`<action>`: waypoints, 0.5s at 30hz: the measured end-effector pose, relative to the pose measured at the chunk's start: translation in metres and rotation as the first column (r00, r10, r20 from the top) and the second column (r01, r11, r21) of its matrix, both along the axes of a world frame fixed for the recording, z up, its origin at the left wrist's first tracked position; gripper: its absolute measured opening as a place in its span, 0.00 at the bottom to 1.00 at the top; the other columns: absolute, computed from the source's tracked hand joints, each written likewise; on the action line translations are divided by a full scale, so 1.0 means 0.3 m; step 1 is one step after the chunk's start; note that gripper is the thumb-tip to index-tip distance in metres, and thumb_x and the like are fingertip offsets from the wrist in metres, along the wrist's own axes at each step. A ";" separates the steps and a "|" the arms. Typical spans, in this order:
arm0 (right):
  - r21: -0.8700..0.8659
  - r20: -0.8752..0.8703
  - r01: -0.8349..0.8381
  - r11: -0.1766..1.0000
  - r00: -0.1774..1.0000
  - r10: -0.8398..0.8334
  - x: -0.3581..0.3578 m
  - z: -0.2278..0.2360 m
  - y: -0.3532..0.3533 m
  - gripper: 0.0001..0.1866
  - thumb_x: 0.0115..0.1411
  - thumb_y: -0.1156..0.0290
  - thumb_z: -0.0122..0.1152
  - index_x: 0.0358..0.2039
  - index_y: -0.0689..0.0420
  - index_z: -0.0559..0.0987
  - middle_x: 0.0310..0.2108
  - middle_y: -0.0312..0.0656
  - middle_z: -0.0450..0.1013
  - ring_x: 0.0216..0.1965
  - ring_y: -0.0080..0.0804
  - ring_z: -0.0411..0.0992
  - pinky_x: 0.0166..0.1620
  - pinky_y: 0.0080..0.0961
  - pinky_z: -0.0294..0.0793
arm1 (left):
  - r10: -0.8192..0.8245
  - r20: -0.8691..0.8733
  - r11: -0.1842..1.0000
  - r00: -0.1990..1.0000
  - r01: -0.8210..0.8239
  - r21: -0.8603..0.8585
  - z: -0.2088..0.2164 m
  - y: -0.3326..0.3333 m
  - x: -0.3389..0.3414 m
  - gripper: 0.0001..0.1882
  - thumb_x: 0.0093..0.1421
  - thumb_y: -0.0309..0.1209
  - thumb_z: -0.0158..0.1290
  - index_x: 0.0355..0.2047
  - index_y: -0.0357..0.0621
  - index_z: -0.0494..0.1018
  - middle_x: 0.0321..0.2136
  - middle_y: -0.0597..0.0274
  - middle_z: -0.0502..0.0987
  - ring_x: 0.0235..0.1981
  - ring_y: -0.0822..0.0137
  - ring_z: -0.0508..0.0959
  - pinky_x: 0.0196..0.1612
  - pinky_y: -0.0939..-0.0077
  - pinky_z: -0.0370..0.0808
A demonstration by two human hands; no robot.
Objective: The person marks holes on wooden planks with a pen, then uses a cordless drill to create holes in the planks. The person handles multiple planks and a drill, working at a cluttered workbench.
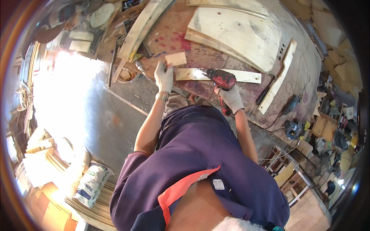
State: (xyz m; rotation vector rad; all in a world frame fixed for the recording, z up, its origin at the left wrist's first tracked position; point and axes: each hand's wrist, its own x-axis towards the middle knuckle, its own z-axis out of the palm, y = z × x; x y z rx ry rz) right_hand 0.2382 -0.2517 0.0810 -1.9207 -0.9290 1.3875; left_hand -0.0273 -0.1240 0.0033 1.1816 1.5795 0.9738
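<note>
Both my hands wear pale knitted gloves. My left hand (pixel 164 79) is closed at the lower left corner of a small flat wood block (pixel 176 59), its thumb against that corner; where the other fingertips sit is hard to see. My right hand (pixel 232 99) grips the handle of a red and black cordless drill (pixel 223 78). The drill points left, its chuck over a narrow pale wood strip (pixel 246 76), with a bright glow at the tip. Along the near edge of the worktable (pixel 165 42) lies this strip, crosswise before me.
Large pale wood panels (pixel 235 32) are stacked at the far side of the table. To the right lie a notched wood strip (pixel 280 79) and a dark-handled hammer (pixel 266 89). Long boards (pixel 140 30) stand at the left. A filled sack (pixel 92 184) rests on stacked boards at lower left.
</note>
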 end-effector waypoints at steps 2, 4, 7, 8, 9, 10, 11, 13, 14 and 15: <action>0.086 0.018 0.043 0.995 0.999 -0.044 0.054 0.010 -0.063 0.14 0.54 0.67 0.70 0.38 0.61 0.82 0.31 0.41 0.82 0.34 0.31 0.80 0.38 0.31 0.76 | -0.141 -0.123 0.986 0.982 0.128 -0.108 -0.005 0.091 0.102 0.15 0.62 0.36 0.62 0.36 0.37 0.71 0.30 0.54 0.80 0.30 0.57 0.80 0.36 0.60 0.76; 0.087 0.140 0.070 0.994 0.987 -0.082 0.126 0.029 -0.142 0.14 0.54 0.69 0.70 0.41 0.61 0.82 0.34 0.42 0.82 0.37 0.33 0.80 0.41 0.32 0.76 | -0.153 -0.433 0.987 0.889 0.160 -0.019 -0.003 0.106 0.161 0.18 0.59 0.39 0.64 0.37 0.38 0.71 0.33 0.52 0.78 0.34 0.54 0.80 0.38 0.57 0.75; 0.078 0.293 0.163 0.984 0.939 -0.179 0.222 0.037 -0.268 0.18 0.54 0.70 0.71 0.45 0.61 0.82 0.40 0.43 0.83 0.43 0.36 0.81 0.46 0.34 0.77 | -0.206 -0.701 0.901 0.683 0.412 0.136 0.012 0.119 0.163 0.28 0.50 0.47 0.70 0.42 0.42 0.73 0.43 0.49 0.74 0.48 0.45 0.75 0.47 0.50 0.73; 0.128 0.298 0.192 0.973 0.928 -0.222 0.243 0.033 -0.314 0.18 0.54 0.70 0.71 0.46 0.61 0.82 0.40 0.43 0.83 0.44 0.36 0.81 0.46 0.34 0.76 | -0.316 -0.739 0.828 0.595 0.554 0.092 0.020 0.101 0.141 0.29 0.49 0.48 0.70 0.43 0.43 0.74 0.43 0.50 0.74 0.49 0.46 0.74 0.49 0.52 0.73; 0.198 0.296 0.203 0.959 0.920 -0.255 0.262 0.026 -0.355 0.19 0.54 0.69 0.72 0.46 0.61 0.82 0.41 0.43 0.83 0.44 0.36 0.81 0.47 0.34 0.76 | -0.430 -0.763 0.743 0.483 0.669 0.006 0.024 0.080 0.119 0.31 0.48 0.49 0.71 0.45 0.43 0.75 0.44 0.51 0.74 0.51 0.47 0.74 0.50 0.53 0.72; 0.186 0.297 0.253 0.949 0.906 -0.300 0.275 0.017 -0.389 0.18 0.56 0.71 0.70 0.47 0.61 0.82 0.40 0.42 0.82 0.42 0.34 0.80 0.46 0.32 0.77 | -0.482 -0.793 0.656 0.373 0.753 -0.045 0.027 0.052 0.093 0.33 0.45 0.50 0.72 0.47 0.45 0.75 0.45 0.53 0.74 0.52 0.49 0.73 0.53 0.55 0.71; 0.193 0.292 0.289 0.938 0.896 -0.336 0.281 0.008 -0.421 0.18 0.57 0.72 0.69 0.48 0.61 0.81 0.40 0.42 0.82 0.41 0.32 0.79 0.45 0.31 0.77 | -0.494 -0.804 0.627 0.332 0.776 -0.064 0.026 0.031 0.071 0.33 0.45 0.49 0.72 0.47 0.45 0.75 0.45 0.54 0.74 0.52 0.50 0.72 0.54 0.56 0.70; 0.158 0.255 0.372 0.915 0.879 -0.402 0.282 -0.001 -0.467 0.18 0.59 0.74 0.67 0.51 0.61 0.80 0.40 0.41 0.81 0.40 0.30 0.79 0.45 0.29 0.77 | -0.502 -0.813 0.563 0.294 0.825 -0.049 0.020 0.015 0.037 0.33 0.45 0.49 0.71 0.48 0.45 0.75 0.44 0.55 0.73 0.51 0.51 0.72 0.54 0.56 0.69; 0.112 0.224 0.419 0.901 0.873 -0.434 0.272 -0.001 -0.484 0.19 0.59 0.75 0.66 0.52 0.61 0.79 0.41 0.41 0.81 0.40 0.31 0.79 0.45 0.29 0.76 | -0.465 -0.827 0.559 0.316 0.829 0.003 0.014 0.016 0.032 0.34 0.45 0.47 0.71 0.49 0.45 0.75 0.42 0.55 0.73 0.49 0.51 0.73 0.53 0.55 0.70; 0.033 0.207 0.480 0.877 0.855 -0.476 0.263 0.004 -0.494 0.20 0.59 0.75 0.66 0.53 0.62 0.78 0.42 0.42 0.80 0.40 0.31 0.78 0.45 0.28 0.76 | -0.461 -0.828 0.526 0.319 0.850 0.035 0.010 0.032 0.028 0.33 0.44 0.46 0.71 0.48 0.45 0.75 0.42 0.55 0.73 0.50 0.51 0.73 0.53 0.55 0.71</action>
